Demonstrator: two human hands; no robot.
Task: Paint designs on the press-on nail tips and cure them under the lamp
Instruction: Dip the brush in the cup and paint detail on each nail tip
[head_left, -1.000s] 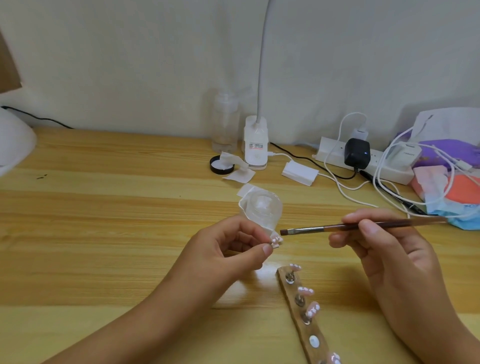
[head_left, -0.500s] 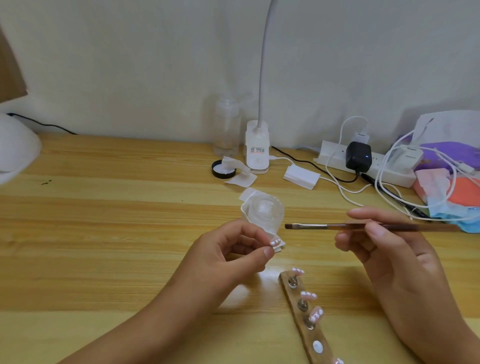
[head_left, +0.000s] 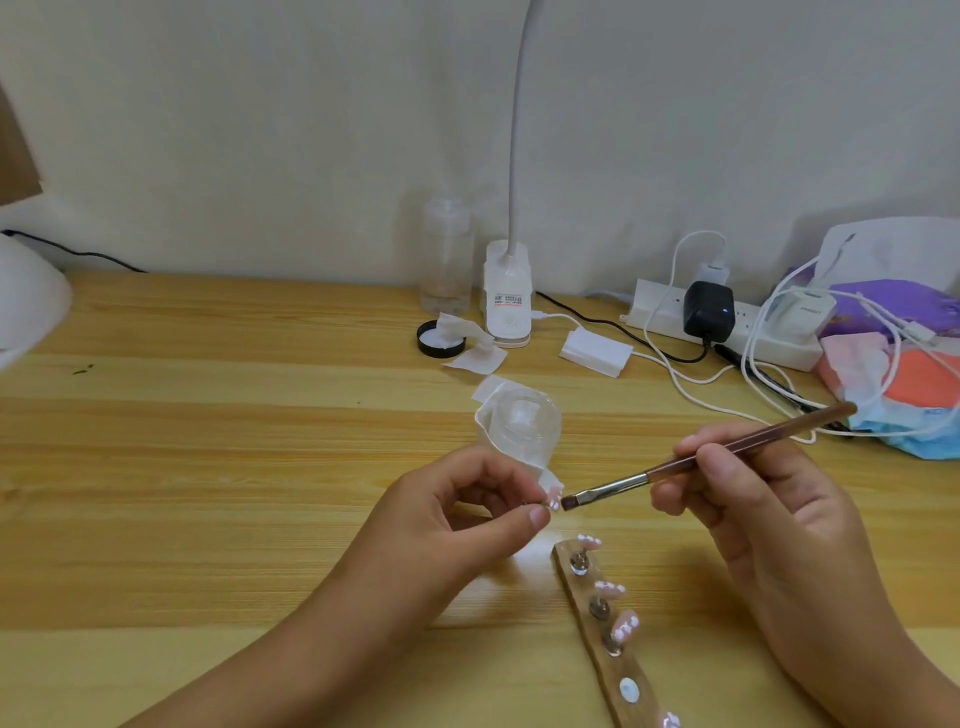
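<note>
I read the left hand as closed: thumb and forefinger pinch one small nail tip, pale pink with white marks, glossy. It is held above the desk, mid-width and nearer the front edge than the back.

Right hand grips a brush pen-style, fingers curled round the handle. The handle is slim, brown and lacquered, with a metal ferrule and flat, dark, square-cut bristles. The bristle end sits just beside the nail tip; I cannot tell whether they touch.

A rough wooden strip lies at the front edge, right of centre, and runs off that edge. Metal studs stand along it. Four carry more tips, pink with white dots. One spot shows only a white disc.

Behind the left hand there is a clear round jar on a crumpled white wipe.

Along the back edge:
- a clear square bottle
- a black cap
- a white lamp base with a bent neck
- a stack of white pads
- a power strip with tangled cables

At the left edge there is a smooth white dome, cut off by the frame. Soft plastic packets are heaped at the right edge.
</note>
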